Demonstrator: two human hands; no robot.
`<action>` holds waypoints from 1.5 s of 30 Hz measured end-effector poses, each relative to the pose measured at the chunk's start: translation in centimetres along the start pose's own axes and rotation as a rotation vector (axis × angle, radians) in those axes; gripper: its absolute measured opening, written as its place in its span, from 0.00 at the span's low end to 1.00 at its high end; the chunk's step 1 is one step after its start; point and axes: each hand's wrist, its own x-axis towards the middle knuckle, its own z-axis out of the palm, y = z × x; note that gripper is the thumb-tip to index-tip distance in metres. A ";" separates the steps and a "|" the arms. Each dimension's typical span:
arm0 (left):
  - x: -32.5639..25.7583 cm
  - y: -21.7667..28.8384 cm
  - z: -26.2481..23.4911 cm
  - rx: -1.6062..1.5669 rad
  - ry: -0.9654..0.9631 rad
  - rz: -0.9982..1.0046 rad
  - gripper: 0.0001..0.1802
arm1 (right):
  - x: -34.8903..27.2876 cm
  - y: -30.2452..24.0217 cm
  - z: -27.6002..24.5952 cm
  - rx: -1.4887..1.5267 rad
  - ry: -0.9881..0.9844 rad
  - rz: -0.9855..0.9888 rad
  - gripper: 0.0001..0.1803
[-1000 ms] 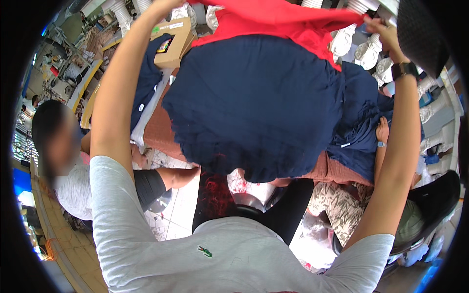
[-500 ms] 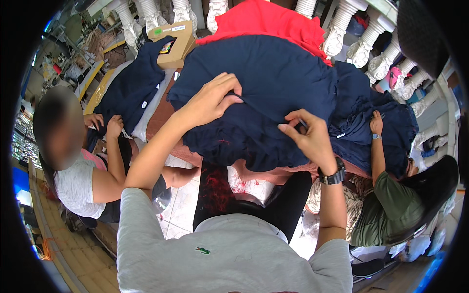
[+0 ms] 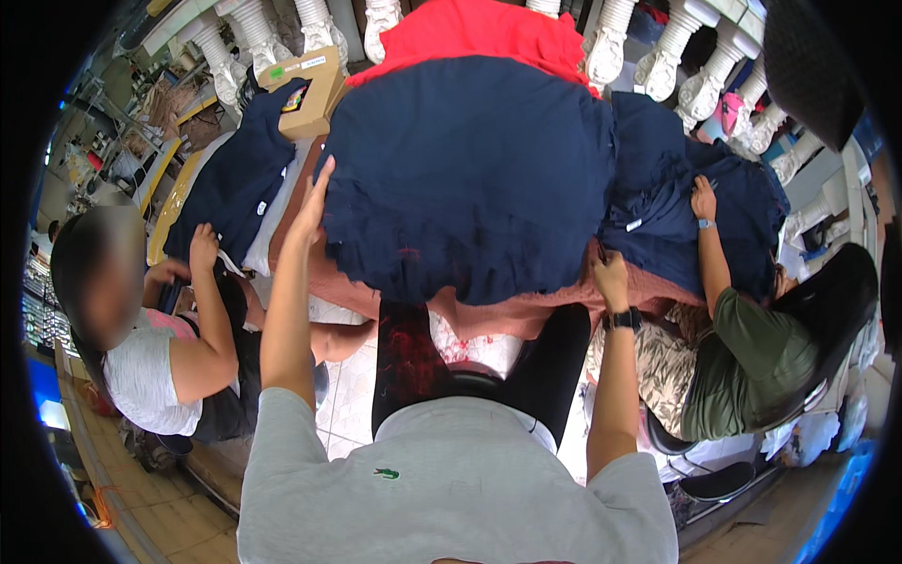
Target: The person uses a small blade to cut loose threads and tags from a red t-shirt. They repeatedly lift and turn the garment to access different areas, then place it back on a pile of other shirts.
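Note:
A navy blue garment [image 3: 460,179] lies spread on the table in front of me, with a few red threads near its lower left part. My left hand [image 3: 314,202] is at its left edge, fingers stretched upward along the cloth. Beside the lower right corner, my right hand [image 3: 612,279] is closed, with a small dark thing poking out at the fingers. What that thing is cannot be made out. Bright red cloth [image 3: 479,38] lies beyond the navy garment.
A person on the left handles another navy garment [image 3: 230,188]; one in a green shirt [image 3: 761,348] on the right works on more navy cloth [image 3: 733,207]. A cardboard box [image 3: 315,89] stands at the far left. White balusters [image 3: 611,42] line the back. Brown cloth [image 3: 507,315] covers the table.
My hands have moved apart, the left to the garment's left edge, the right down to its lower right corner. The pinched fold is let go and the garment lies flatter.

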 end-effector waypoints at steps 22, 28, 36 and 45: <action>-23.5 -26.1 -0.9 0.795 -0.571 -0.204 0.80 | -21.8 -3.8 0.1 0.433 -1.369 -0.134 0.13; -16.2 -28.8 7.6 0.878 -0.603 0.597 0.09 | -32.3 -7.0 12.5 0.550 -1.585 -0.849 0.17; -8.9 -23.8 6.8 0.447 -0.852 -0.176 0.28 | -24.4 -7.2 13.9 -0.220 -1.092 -0.552 0.29; -5.7 -40.6 1.0 -0.134 -0.033 -0.223 0.23 | -31.1 -8.9 13.9 0.429 -1.018 -1.405 0.24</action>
